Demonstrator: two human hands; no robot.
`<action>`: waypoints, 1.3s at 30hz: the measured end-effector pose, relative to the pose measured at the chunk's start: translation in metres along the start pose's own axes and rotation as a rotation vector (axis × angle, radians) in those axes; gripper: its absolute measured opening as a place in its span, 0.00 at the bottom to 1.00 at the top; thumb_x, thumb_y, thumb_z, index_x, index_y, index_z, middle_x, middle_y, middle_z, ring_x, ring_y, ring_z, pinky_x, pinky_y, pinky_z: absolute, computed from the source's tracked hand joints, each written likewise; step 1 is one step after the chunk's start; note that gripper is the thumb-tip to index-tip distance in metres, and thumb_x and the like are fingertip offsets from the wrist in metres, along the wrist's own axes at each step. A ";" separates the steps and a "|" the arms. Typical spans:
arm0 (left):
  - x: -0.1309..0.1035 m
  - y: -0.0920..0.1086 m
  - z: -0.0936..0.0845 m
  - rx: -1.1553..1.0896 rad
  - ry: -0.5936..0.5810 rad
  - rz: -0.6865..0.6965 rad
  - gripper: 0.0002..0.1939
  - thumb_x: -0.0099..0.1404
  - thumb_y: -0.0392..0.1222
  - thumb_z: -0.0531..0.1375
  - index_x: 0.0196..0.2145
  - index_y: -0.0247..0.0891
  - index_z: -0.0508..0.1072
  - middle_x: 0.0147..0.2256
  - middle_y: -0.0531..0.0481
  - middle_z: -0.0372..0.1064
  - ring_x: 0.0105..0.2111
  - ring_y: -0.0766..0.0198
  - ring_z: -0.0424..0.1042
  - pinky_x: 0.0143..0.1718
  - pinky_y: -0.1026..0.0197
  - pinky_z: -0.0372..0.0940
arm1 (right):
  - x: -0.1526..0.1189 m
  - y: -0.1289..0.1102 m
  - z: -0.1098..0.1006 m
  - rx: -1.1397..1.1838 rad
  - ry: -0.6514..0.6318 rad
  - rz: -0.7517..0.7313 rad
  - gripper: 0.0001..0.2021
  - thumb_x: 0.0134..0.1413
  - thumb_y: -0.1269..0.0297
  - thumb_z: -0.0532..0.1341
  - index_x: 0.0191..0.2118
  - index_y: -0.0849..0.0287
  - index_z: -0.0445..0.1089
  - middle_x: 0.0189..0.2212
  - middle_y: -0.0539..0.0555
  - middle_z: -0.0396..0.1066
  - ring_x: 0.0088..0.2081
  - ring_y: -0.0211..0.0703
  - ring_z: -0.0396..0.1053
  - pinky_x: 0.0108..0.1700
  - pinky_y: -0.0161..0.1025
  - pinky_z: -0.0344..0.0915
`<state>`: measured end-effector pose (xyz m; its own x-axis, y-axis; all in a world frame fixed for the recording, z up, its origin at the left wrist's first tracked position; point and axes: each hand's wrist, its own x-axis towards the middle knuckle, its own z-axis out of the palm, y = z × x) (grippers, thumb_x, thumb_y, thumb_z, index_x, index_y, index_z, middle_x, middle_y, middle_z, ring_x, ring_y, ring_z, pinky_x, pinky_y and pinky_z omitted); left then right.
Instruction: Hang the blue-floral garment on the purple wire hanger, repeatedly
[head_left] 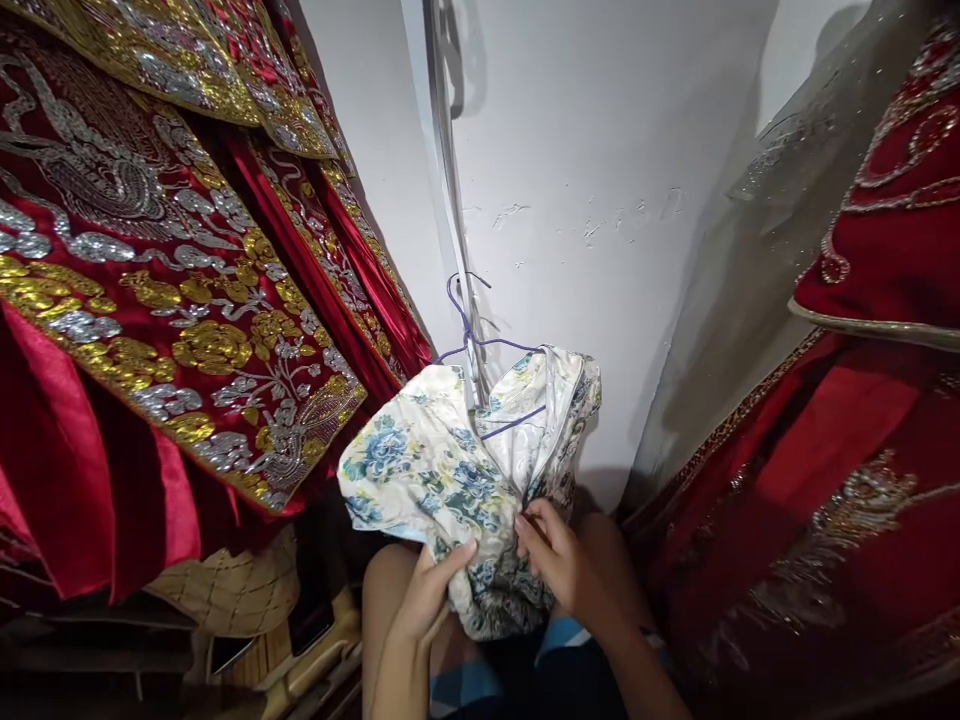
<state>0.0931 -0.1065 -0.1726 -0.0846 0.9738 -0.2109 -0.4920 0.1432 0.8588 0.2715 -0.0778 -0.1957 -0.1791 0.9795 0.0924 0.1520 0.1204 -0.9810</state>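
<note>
White floral top [420, 455] on purple hanger [504, 344], lower part bunched near person's knees [381, 578]. Left hand [426, 598] closed on cloth, thumb above. Right hand [559, 562] pinches cloth at base of neck opening. Step in hand seems adjusting front; next move calls for steady left hold, fine right fingerwork.

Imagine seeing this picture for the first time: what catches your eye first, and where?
Probably the red garment with gold and silver decoration, filling the left side. At the lower middle, the left hand and right hand hold a floral garment on a purple hanger. More decorated red cloth is at right.
</note>
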 end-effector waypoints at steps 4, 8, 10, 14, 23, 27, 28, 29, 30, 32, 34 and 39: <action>0.003 0.001 0.003 -0.070 0.092 -0.026 0.32 0.53 0.37 0.71 0.56 0.41 0.70 0.46 0.43 0.76 0.51 0.51 0.74 0.58 0.51 0.64 | 0.005 -0.004 0.016 -0.047 0.024 -0.070 0.16 0.63 0.47 0.52 0.38 0.54 0.67 0.26 0.52 0.70 0.25 0.42 0.66 0.28 0.37 0.62; 0.012 -0.001 -0.001 -0.160 0.178 0.051 0.30 0.55 0.38 0.69 0.55 0.41 0.70 0.45 0.44 0.77 0.49 0.52 0.75 0.55 0.52 0.67 | 0.003 -0.015 0.037 -0.043 -0.056 -0.151 0.16 0.66 0.52 0.49 0.32 0.55 0.65 0.21 0.48 0.66 0.25 0.39 0.65 0.30 0.36 0.60; 0.014 -0.003 -0.005 -0.162 0.199 0.110 0.31 0.54 0.40 0.69 0.55 0.41 0.70 0.45 0.44 0.77 0.48 0.52 0.76 0.53 0.52 0.69 | 0.001 -0.015 0.045 -0.043 -0.068 -0.117 0.18 0.67 0.53 0.49 0.27 0.55 0.60 0.19 0.46 0.62 0.23 0.38 0.63 0.30 0.35 0.59; 0.012 -0.006 -0.004 -0.057 0.129 0.112 0.32 0.51 0.46 0.71 0.54 0.39 0.71 0.42 0.44 0.77 0.45 0.51 0.77 0.48 0.53 0.71 | -0.001 -0.002 0.050 0.036 -0.082 0.006 0.14 0.65 0.55 0.51 0.30 0.56 0.60 0.20 0.47 0.66 0.23 0.38 0.63 0.29 0.35 0.58; 0.010 -0.010 0.010 -0.038 0.130 0.067 0.31 0.52 0.48 0.70 0.52 0.39 0.71 0.45 0.40 0.75 0.48 0.47 0.74 0.49 0.48 0.68 | -0.007 -0.002 0.013 0.127 -0.107 0.027 0.15 0.60 0.58 0.55 0.23 0.56 0.60 0.19 0.48 0.63 0.23 0.38 0.61 0.28 0.35 0.57; 0.018 -0.014 0.002 0.044 0.378 0.289 0.29 0.57 0.46 0.67 0.54 0.42 0.65 0.53 0.42 0.67 0.55 0.51 0.67 0.57 0.50 0.62 | -0.008 -0.009 0.000 0.183 -0.085 0.083 0.15 0.55 0.59 0.58 0.20 0.56 0.65 0.17 0.50 0.65 0.22 0.40 0.61 0.26 0.37 0.57; 0.019 -0.019 0.002 0.105 0.487 0.408 0.30 0.57 0.45 0.67 0.56 0.43 0.63 0.56 0.42 0.64 0.57 0.53 0.64 0.59 0.51 0.59 | -0.008 -0.009 -0.001 0.209 -0.104 0.099 0.14 0.55 0.57 0.59 0.21 0.56 0.67 0.17 0.50 0.66 0.21 0.40 0.61 0.26 0.37 0.57; 0.018 -0.025 0.003 0.183 0.586 0.541 0.33 0.57 0.43 0.67 0.57 0.44 0.60 0.58 0.43 0.61 0.59 0.54 0.62 0.61 0.51 0.57 | -0.008 -0.009 0.000 0.229 -0.126 0.112 0.14 0.56 0.55 0.59 0.23 0.56 0.69 0.18 0.50 0.66 0.21 0.40 0.60 0.25 0.37 0.56; 0.016 -0.033 0.005 0.282 0.651 0.671 0.34 0.56 0.42 0.67 0.57 0.44 0.59 0.59 0.42 0.58 0.60 0.54 0.60 0.62 0.52 0.55 | -0.008 -0.008 0.002 0.242 -0.148 0.120 0.15 0.57 0.53 0.58 0.26 0.56 0.71 0.18 0.50 0.67 0.20 0.39 0.60 0.24 0.37 0.55; 0.010 -0.051 0.012 0.507 0.608 0.852 0.30 0.58 0.41 0.66 0.56 0.43 0.60 0.57 0.41 0.57 0.60 0.54 0.58 0.63 0.52 0.52 | -0.008 -0.005 0.007 0.257 -0.170 0.111 0.17 0.58 0.50 0.58 0.29 0.57 0.72 0.18 0.50 0.67 0.19 0.37 0.59 0.24 0.36 0.54; 0.006 -0.068 0.018 0.661 0.366 0.841 0.22 0.62 0.39 0.62 0.53 0.41 0.64 0.53 0.41 0.62 0.56 0.55 0.63 0.59 0.53 0.56 | -0.010 -0.004 0.011 0.251 -0.160 0.079 0.18 0.58 0.50 0.58 0.29 0.59 0.72 0.17 0.48 0.64 0.20 0.36 0.58 0.24 0.35 0.53; 0.013 -0.079 0.016 0.713 0.017 0.634 0.04 0.67 0.40 0.55 0.37 0.39 0.67 0.31 0.50 0.67 0.33 0.62 0.68 0.37 0.62 0.63 | -0.013 -0.013 0.012 0.206 -0.165 0.104 0.16 0.56 0.54 0.59 0.23 0.59 0.69 0.13 0.46 0.59 0.17 0.34 0.56 0.22 0.34 0.52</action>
<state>0.1448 -0.1023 -0.2354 -0.1691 0.9051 0.3900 0.2932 -0.3316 0.8967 0.2599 -0.0945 -0.1861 -0.3313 0.9432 -0.0229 -0.0203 -0.0314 -0.9993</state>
